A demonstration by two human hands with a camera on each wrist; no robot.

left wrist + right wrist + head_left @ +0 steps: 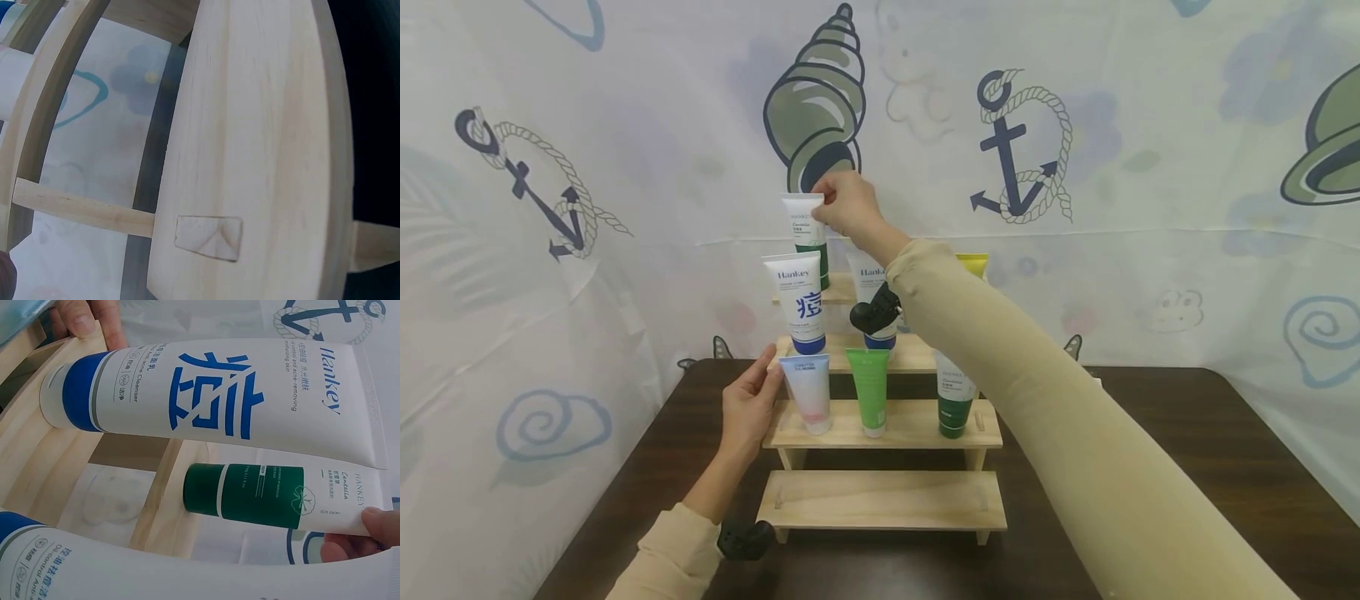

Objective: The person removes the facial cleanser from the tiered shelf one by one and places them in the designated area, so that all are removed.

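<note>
With thumb and fingertips, my right hand (850,204) pinches the crimped top end of a white and dark green tube (817,250). The tube is upright, cap down, at the left end of the top tier; whether its cap bears on the wood I cannot tell. My left hand (751,408) holds the left end of the wooden tiered stand (880,500) beside the upper tiers. Just in front of the held tube, a white and blue Hankey tube (219,394) stands one tier lower. Close to the left fingers is a pale blue and pink tube (808,396).
A green tube (869,392) and another white and dark green tube (953,408) share the pale tube's tier. A second Hankey tube (868,275) and a yellow-topped tube (973,264) are partly hidden by my right arm. Behind the dark table (1150,417) hangs a patterned cloth (662,167).
</note>
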